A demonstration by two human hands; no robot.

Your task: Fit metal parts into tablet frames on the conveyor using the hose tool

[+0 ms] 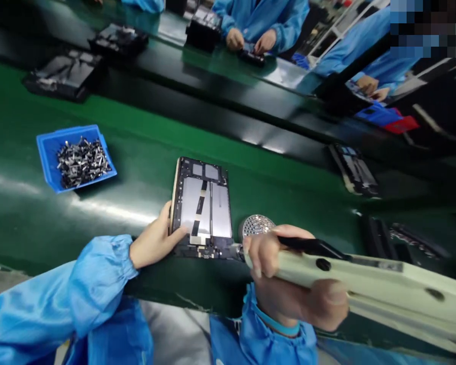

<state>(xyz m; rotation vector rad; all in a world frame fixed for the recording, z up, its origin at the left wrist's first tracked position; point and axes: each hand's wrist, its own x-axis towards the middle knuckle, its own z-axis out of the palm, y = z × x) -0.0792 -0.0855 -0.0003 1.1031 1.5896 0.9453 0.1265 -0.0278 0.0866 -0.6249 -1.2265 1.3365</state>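
Observation:
An opened tablet (pixel 203 205) lies back-up on the green belt (pixel 137 167), showing silver shielding and a dark circuit strip. My left hand (pixel 157 238) grips its lower left edge, thumb on top, fingers closed round the frame. My right hand (pixel 289 274) is wrapped round a cream electric screwdriver (pixel 365 284), whose tip meets the tablet's bottom right corner. A round perforated metal dish (pixel 257 224) sits just behind my right fingers.
A blue bin (pixel 47 152) of small dark metal parts stands at the left. More tablet frames (pixel 353 170) lie to the right. Black trays (pixel 66 73) sit on the far side, where other people in blue coats (pixel 258 20) work.

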